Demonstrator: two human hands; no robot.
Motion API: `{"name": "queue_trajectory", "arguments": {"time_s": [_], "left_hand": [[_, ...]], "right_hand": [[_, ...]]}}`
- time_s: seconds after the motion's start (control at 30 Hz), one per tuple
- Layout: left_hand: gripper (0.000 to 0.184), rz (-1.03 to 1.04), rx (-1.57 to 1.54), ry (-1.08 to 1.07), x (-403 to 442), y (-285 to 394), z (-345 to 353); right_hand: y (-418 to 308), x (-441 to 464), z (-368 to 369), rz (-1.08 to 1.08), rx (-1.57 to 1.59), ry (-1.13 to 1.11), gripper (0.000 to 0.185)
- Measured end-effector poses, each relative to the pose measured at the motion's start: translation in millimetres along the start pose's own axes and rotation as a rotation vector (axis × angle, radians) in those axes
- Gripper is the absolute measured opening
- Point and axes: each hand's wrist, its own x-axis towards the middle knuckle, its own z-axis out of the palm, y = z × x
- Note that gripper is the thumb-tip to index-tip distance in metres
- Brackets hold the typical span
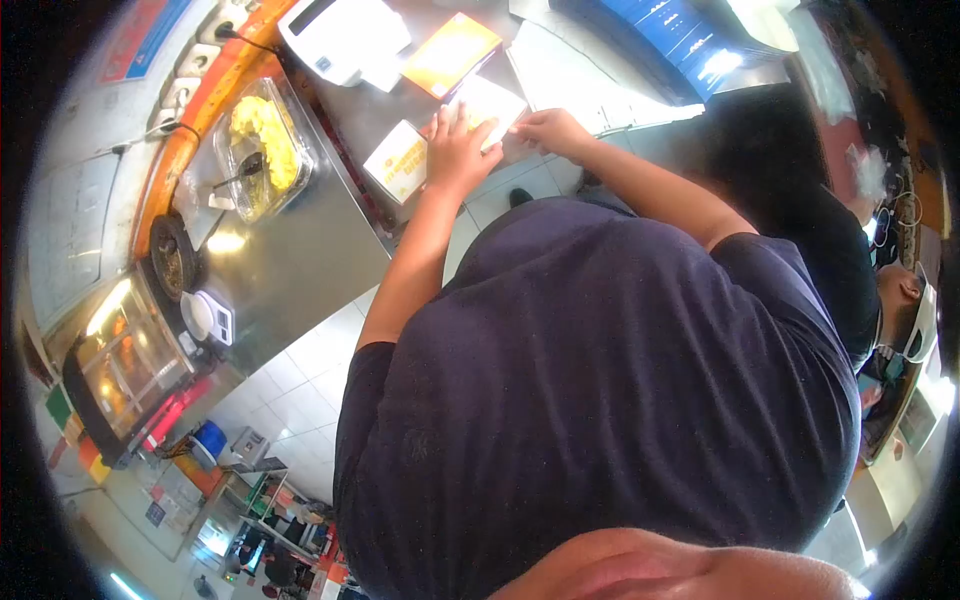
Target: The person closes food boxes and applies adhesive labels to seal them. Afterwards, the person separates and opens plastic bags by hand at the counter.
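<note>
right grip (556, 132) sits at edge of white carton (506, 102)

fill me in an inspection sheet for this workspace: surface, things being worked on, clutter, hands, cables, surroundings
Surface: steel counter, glare near the food tray.
Job's things: white box with yellow print, between the person and an orange box.
Clutter: clear tray of yellow food; dark round bowl; white device, perhaps a scale.
Hands: left hand on the white packaging, fingers spread; right hand with fingertips at its edge, grip unclear.
Cables: dark plug in a wall socket, dark cable leading off it.
Surroundings: glass display case; tiled floor; another person in black at right.
</note>
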Motion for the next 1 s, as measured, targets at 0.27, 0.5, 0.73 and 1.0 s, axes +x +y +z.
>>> {"name": "queue_trajectory", "arguments": {"time_s": [0.27,0.5,0.73,1.0], "left_hand": [[0.053,0.036,-0.013,-0.110,4,-1,-12],[0.075,-0.060,-0.060,-0.041,-8,-8,-71],[0.079,-0.866,-0.298,0.224,-85,-101,-25],[0.064,-0.951,-0.598,0.190,-79,-67,-36]], "right_hand": [[1,28,-21,-0.209,-0.544,0.144,0.043],[-1,46,-1,-0.103,-0.010,0.039,0.067],[-13,28,-13,0.053,0.040,-0.032,0.064],[-1,24,-70,-0.056,0.045,0.271,0.087]]}}
